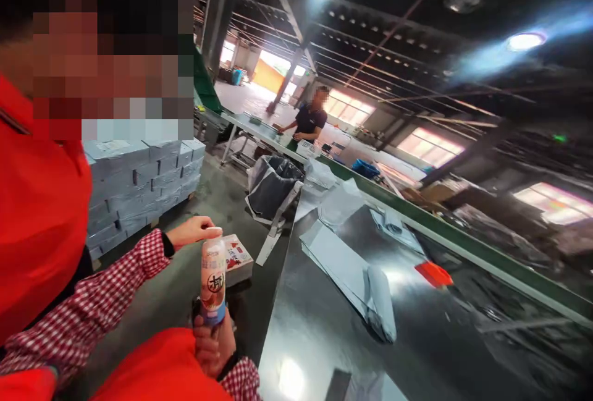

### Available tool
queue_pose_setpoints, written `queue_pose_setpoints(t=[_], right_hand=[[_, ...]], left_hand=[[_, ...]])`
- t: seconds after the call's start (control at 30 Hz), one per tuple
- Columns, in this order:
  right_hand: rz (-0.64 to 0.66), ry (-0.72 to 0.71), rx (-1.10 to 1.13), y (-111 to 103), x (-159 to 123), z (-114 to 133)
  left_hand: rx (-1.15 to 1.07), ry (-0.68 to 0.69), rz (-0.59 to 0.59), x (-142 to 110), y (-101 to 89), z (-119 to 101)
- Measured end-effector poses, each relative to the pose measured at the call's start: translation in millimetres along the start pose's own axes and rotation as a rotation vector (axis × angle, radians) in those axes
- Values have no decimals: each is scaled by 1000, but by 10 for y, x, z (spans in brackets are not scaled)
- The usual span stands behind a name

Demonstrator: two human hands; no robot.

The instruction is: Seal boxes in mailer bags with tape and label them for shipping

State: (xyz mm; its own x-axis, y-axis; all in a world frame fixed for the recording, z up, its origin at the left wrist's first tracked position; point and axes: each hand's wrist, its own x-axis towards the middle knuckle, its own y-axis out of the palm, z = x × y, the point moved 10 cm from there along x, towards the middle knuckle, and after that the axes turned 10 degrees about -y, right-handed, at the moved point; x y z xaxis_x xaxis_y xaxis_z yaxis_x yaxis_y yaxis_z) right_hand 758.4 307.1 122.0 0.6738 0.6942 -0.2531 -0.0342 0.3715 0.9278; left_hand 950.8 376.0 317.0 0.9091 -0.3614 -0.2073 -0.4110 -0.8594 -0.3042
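The bottle (214,280) is in the right hand (215,340), the left hand (193,232) at its cap (213,232); a box (241,259) lies behind it; at left, a person (41,222) stands before stacked cartons (139,181); at right is the table (296,302), bags (352,277) on it; a conveyor (509,265) runs along its far side; a bin (271,194) stands beyond the box.

Right of the grip, folded grey bags (338,265) are borne by a metal table (290,320); beyond it, a bin (273,194) is seen; leftward, wrapped cartons (139,181) are stacked.
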Motion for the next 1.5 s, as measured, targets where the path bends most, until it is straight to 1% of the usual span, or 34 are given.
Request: queue_pose_setpoints(t=[0.1, 0.17, 0.27, 0.43, 0.5, 0.57, 0.63, 0.73, 0.87, 0.9, 0.97, 1.07, 1.23, 1.37, 1.5], right_hand=[[-47, 26, 56, -7, 63, -75], [-75, 48, 99, 7, 74, -125], [-109, 100, 138, 53, 50, -195], [-229, 156, 158, 16, 18, -234], [-209, 164, 183, 27, 43, -233], [-159, 166, 201, 44, 80, -221], [-112, 160, 203, 42, 112, -195], [-28, 159, 210, 32, 137, -147], [233, 114, 204, 118, 137, -26], [283, 101, 194, 123, 132, 0], [337, 81, 175, 101, 130, 45], [384, 59, 145, 65, 118, 98], [407, -8, 123, 8, 80, 178], [390, -66, 109, -28, 53, 233], [356, -98, 81, -31, 19, 280]], left_hand=[[-48, -84, 22, -6, -87, 219], [-76, -143, 52, -11, -96, 345], [-85, -183, 70, -42, -82, 463], [-49, -239, 27, -150, -143, 620], [-36, -256, 20, -187, -176, 662], [-33, -261, 17, -202, -198, 668], [-29, -259, 1, -188, -211, 630], [1, -247, -44, -109, -212, 500], [113, -182, -124, 80, -201, 242], [148, -158, -138, 129, -189, 172], [219, -128, -165, 212, -154, 51], [318, -128, -195, 292, -71, -86], [379, -97, -162, 379, 132, -260], [374, -82, -123, 452, 215, -280], [335, -59, -92, 509, 225, -259]])
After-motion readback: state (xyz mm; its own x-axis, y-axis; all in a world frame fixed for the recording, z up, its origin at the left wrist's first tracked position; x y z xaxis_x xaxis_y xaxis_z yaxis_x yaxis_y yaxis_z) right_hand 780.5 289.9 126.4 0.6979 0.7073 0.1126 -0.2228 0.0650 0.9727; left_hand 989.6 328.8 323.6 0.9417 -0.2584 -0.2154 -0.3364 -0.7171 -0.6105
